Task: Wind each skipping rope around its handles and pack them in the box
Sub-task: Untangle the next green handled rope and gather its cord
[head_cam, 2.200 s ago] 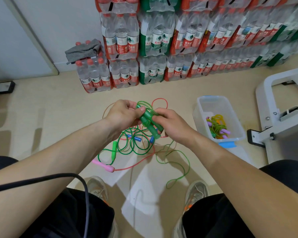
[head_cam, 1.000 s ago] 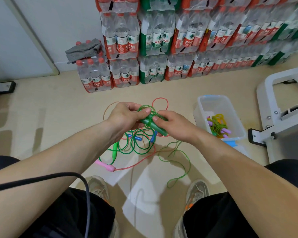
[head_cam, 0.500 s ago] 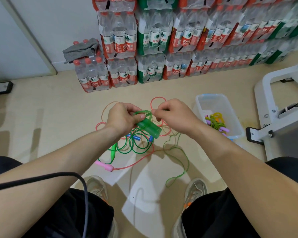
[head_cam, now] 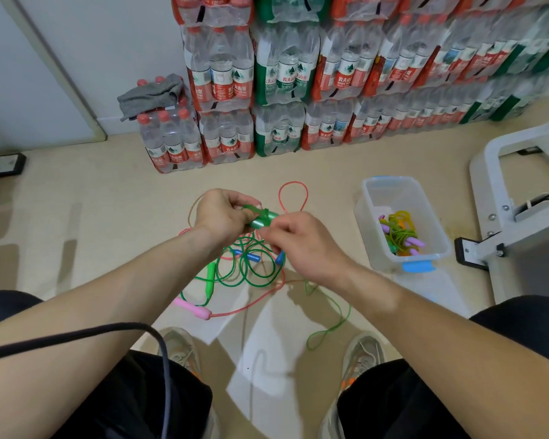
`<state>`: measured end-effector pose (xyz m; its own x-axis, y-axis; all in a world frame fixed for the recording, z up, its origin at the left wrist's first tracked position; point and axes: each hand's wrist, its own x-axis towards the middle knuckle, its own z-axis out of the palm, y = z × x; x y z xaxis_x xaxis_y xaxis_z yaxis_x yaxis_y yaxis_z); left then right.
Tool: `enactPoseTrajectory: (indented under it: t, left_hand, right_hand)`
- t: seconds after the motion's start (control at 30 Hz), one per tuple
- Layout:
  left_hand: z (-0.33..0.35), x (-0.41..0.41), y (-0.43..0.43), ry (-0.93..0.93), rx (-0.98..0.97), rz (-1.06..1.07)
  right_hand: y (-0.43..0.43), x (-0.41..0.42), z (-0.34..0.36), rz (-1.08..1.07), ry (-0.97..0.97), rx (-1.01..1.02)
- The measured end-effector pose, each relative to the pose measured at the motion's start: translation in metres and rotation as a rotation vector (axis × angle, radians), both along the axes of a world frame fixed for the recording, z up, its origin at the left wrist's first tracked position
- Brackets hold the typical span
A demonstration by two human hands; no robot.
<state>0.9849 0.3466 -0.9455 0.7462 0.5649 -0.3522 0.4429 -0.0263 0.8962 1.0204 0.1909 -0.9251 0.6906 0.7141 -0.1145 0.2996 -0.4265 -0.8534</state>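
My left hand (head_cam: 221, 215) grips a pair of green skipping-rope handles (head_cam: 262, 219) with green cord wound round them. My right hand (head_cam: 301, 243) pinches the green cord just below the handles. The loose end of that green cord (head_cam: 330, 318) trails down to the floor between my shoes. Under my hands lies a tangle of ropes: a green rope with a green handle (head_cam: 210, 278), blue handles (head_cam: 251, 256) and a red rope with a pink handle (head_cam: 193, 308). The clear plastic box (head_cam: 403, 185) stands at the right and holds wound ropes (head_cam: 400, 236).
Stacked packs of water bottles (head_cam: 286, 80) line the wall ahead, with a grey cloth (head_cam: 151, 95) on the leftmost pack. A white metal frame (head_cam: 517, 198) stands at the right. My shoes (head_cam: 181, 346) and knees are at the bottom. A black cable (head_cam: 76, 335) crosses my left arm.
My right hand has circled over and come down below the handles, laying more green cord round them. The loose loop on the floor has shortened slightly.
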Motion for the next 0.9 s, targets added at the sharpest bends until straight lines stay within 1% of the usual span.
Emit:
enactPoseTrajectory:
  t: [0.13,0.2,0.27,0.33,0.43,0.53,0.6,0.7,0.8,0.9]
  left_hand:
    - [0.0,-0.003,0.002,0.039,-0.072,0.089]
    - [0.0,-0.006,-0.002,0.055,-0.054,0.095]
    - [-0.002,-0.009,-0.006,0.057,0.012,0.078]
    - [-0.003,-0.009,-0.01,0.047,0.138,0.028]
    - [-0.004,-0.01,-0.019,0.004,0.278,-0.06]
    - [-0.002,-0.014,-0.033,-0.068,0.296,-0.108]
    - [0.001,-0.015,-0.04,-0.116,0.281,-0.108]
    - [0.01,-0.017,-0.045,-0.162,0.2,-0.131]
    - [0.018,-0.018,-0.043,-0.179,0.084,-0.178]
    - [0.023,-0.018,-0.039,-0.179,0.043,-0.207]
  right_hand:
    - [-0.003,-0.028,-0.009,0.127,-0.13,-0.13]
    - [-0.002,-0.037,-0.007,0.211,-0.25,-0.225]
    - [0.0,-0.032,-0.001,0.221,-0.292,-0.217]
    - [0.002,-0.015,0.006,0.124,-0.257,-0.095]
    - [0.0,0.016,0.017,-0.095,-0.217,0.056]
    - [-0.008,0.039,0.021,-0.26,-0.087,0.095]
    - [-0.013,0.051,0.018,-0.326,-0.027,0.116]
    - [-0.019,0.064,0.007,-0.336,0.057,0.129]
    - [-0.02,0.066,-0.002,-0.274,0.143,0.126]
    - [-0.017,0.061,-0.002,-0.222,0.218,0.114]
